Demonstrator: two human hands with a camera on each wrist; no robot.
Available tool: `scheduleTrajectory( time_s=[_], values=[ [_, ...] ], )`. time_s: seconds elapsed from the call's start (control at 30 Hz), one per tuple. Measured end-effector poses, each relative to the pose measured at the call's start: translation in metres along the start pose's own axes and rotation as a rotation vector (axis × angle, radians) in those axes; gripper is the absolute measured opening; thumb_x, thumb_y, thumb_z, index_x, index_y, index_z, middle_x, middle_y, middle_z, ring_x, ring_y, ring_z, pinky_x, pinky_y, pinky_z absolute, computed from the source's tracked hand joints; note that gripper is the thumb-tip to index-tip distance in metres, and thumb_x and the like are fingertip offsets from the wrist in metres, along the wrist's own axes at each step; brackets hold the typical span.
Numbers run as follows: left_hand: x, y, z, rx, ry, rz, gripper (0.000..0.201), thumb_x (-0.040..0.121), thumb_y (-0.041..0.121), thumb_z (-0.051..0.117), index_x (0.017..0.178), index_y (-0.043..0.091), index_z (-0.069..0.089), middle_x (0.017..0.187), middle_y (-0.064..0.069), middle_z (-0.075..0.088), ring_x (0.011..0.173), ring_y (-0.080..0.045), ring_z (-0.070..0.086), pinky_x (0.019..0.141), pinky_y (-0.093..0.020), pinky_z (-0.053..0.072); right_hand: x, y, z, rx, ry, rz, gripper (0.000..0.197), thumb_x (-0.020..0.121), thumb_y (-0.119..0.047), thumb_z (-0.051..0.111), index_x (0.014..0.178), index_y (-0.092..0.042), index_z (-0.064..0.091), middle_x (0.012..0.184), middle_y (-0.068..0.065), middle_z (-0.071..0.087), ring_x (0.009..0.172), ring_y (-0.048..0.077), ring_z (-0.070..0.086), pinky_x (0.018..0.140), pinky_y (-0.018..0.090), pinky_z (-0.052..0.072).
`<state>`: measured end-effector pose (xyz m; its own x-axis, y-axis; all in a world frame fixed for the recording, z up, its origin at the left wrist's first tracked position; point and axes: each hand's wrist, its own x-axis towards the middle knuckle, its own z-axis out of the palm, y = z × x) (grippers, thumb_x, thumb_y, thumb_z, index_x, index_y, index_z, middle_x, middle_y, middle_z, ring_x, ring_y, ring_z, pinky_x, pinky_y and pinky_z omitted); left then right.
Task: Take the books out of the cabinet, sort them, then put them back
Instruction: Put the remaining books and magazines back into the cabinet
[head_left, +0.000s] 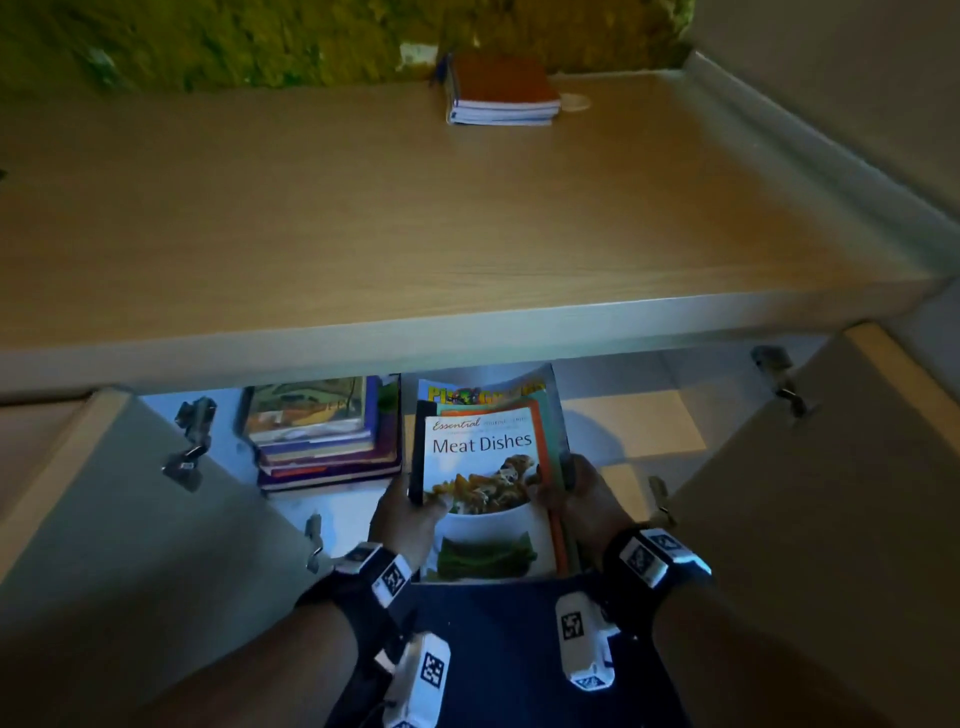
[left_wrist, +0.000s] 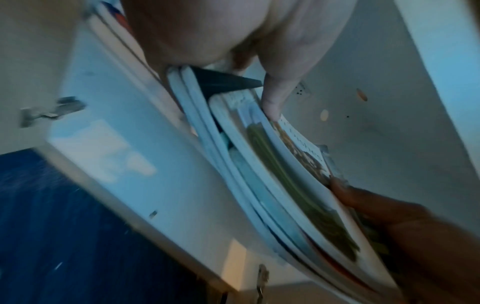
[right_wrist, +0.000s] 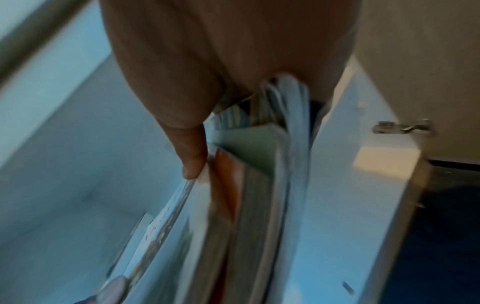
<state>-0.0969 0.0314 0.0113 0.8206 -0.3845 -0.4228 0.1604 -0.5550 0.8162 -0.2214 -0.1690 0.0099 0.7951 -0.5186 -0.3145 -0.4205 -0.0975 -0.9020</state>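
Note:
A stack of thin books (head_left: 488, 483), topped by a white "Meat Dishes" cookbook, sits at the open front of the cabinet (head_left: 467, 338). My left hand (head_left: 405, 512) grips the stack's left edge, thumb on the cover. My right hand (head_left: 576, 493) grips its right edge. In the left wrist view the stack (left_wrist: 272, 185) shows edge-on, pinched under my left hand (left_wrist: 270, 98). The right wrist view shows my right hand (right_wrist: 192, 162) with its thumb on the cookbook's cover and the stack (right_wrist: 249, 205) below it. A second pile of books (head_left: 322, 436) lies inside on the left.
Both cabinet doors stand open, the left door (head_left: 104, 519) and the right door (head_left: 821, 493), with metal hinges (head_left: 189, 441). On the wooden cabinet top (head_left: 415, 218) lies a small pile of notebooks (head_left: 501, 91). Green wall behind. Dark blue floor (head_left: 498, 649) below.

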Motion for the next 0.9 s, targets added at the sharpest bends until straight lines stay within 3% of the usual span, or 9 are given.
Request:
scheduleTrajectory(
  time_s=[0.1, 0.17, 0.23, 0.33, 0.4, 0.47, 0.6, 0.73, 0.9],
  values=[
    [0.058, 0.011, 0.003, 0.050, -0.019, 0.067, 0.038, 0.084, 0.024, 0.077, 0.111, 0.029, 0.050, 0.111, 0.005, 0.064, 0.101, -0.024, 0.062, 0.083, -0.038, 0.052, 0.057, -0.003, 0.005, -0.020, 0.056, -0.104, 0.032, 0.074, -0.030, 0.071, 0.092, -0.004, 0.070, 0.088, 0.013, 0.073, 0.077, 0.014, 0.068, 0.073, 0.031, 0.054],
    [0.095, 0.009, 0.004, 0.152, -0.007, 0.135, 0.064, 0.072, 0.042, 0.080, 0.126, 0.036, 0.047, 0.124, -0.004, 0.063, 0.113, -0.033, 0.061, 0.090, -0.047, 0.055, 0.094, 0.001, 0.011, 0.011, 0.048, -0.134, 0.020, 0.082, -0.013, 0.072, 0.089, 0.005, 0.068, 0.083, 0.010, 0.069, 0.068, 0.001, 0.064, 0.066, 0.020, 0.049],
    [0.129, 0.002, 0.007, 0.332, -0.003, 0.195, 0.089, 0.063, 0.060, 0.072, 0.141, 0.039, 0.037, 0.134, -0.011, 0.058, 0.118, -0.036, 0.058, 0.095, -0.045, 0.053, 0.133, 0.006, 0.015, -0.022, 0.048, -0.140, 0.005, 0.086, -0.006, 0.073, 0.081, -0.005, 0.071, 0.079, 0.002, 0.070, 0.068, 0.004, 0.066, 0.070, 0.025, 0.050],
    [0.147, -0.008, 0.017, 0.454, -0.019, 0.252, 0.089, 0.072, 0.051, 0.074, 0.149, 0.028, 0.036, 0.146, -0.010, 0.045, 0.131, -0.029, 0.048, 0.099, -0.028, 0.042, 0.185, 0.029, 0.023, -0.117, 0.065, -0.087, 0.017, 0.079, -0.025, 0.081, 0.082, -0.009, 0.074, 0.083, 0.005, 0.078, 0.080, 0.024, 0.073, 0.081, 0.038, 0.057],
    [0.156, -0.024, 0.028, 0.509, -0.051, 0.323, 0.089, 0.075, 0.046, 0.076, 0.152, 0.031, 0.033, 0.154, -0.011, 0.030, 0.143, -0.029, 0.032, 0.108, -0.029, 0.035, 0.207, 0.047, 0.031, -0.148, 0.056, -0.052, 0.034, 0.071, -0.038, 0.080, 0.090, -0.010, 0.078, 0.090, 0.008, 0.081, 0.087, 0.029, 0.076, 0.089, 0.051, 0.060],
    [0.165, -0.038, 0.038, 0.632, -0.065, 0.384, 0.090, 0.075, 0.051, 0.072, 0.153, 0.039, 0.028, 0.162, -0.011, 0.017, 0.150, -0.029, 0.019, 0.117, -0.036, 0.027, 0.213, 0.053, 0.034, -0.237, 0.092, -0.050, 0.029, 0.079, -0.036, 0.080, 0.090, -0.009, 0.079, 0.092, 0.010, 0.080, 0.088, 0.029, 0.076, 0.089, 0.047, 0.060],
    [0.174, -0.050, 0.054, 0.786, -0.042, 0.418, 0.081, 0.081, 0.064, 0.059, 0.151, 0.050, 0.021, 0.167, -0.007, -0.005, 0.154, -0.029, 0.001, 0.121, -0.051, 0.016, 0.221, 0.056, 0.039, -0.368, 0.166, -0.082, 0.034, 0.091, -0.043, 0.071, 0.098, -0.010, 0.071, 0.097, 0.013, 0.075, 0.090, 0.032, 0.071, 0.067, 0.031, 0.049],
    [0.175, -0.054, 0.056, 0.800, -0.015, 0.395, 0.074, 0.086, 0.063, 0.056, 0.151, 0.050, 0.024, 0.167, -0.008, -0.009, 0.154, -0.030, 0.001, 0.122, -0.047, 0.016, 0.223, 0.061, 0.048, -0.692, 0.220, -0.012, 0.075, 0.092, -0.070, 0.050, 0.138, -0.010, 0.047, 0.132, 0.017, 0.048, 0.118, 0.041, 0.059, 0.094, 0.040, 0.048],
    [0.165, -0.048, 0.050, 0.816, 0.012, 0.348, 0.069, 0.090, 0.054, 0.059, 0.152, 0.043, 0.029, 0.166, -0.013, -0.008, 0.153, -0.035, 0.000, 0.123, -0.046, 0.015, 0.228, 0.065, 0.050, -0.759, 0.164, -0.065, 0.089, 0.084, -0.082, 0.046, 0.144, -0.017, 0.043, 0.135, 0.017, 0.046, 0.123, 0.043, 0.055, 0.102, 0.047, 0.048]
  ],
)
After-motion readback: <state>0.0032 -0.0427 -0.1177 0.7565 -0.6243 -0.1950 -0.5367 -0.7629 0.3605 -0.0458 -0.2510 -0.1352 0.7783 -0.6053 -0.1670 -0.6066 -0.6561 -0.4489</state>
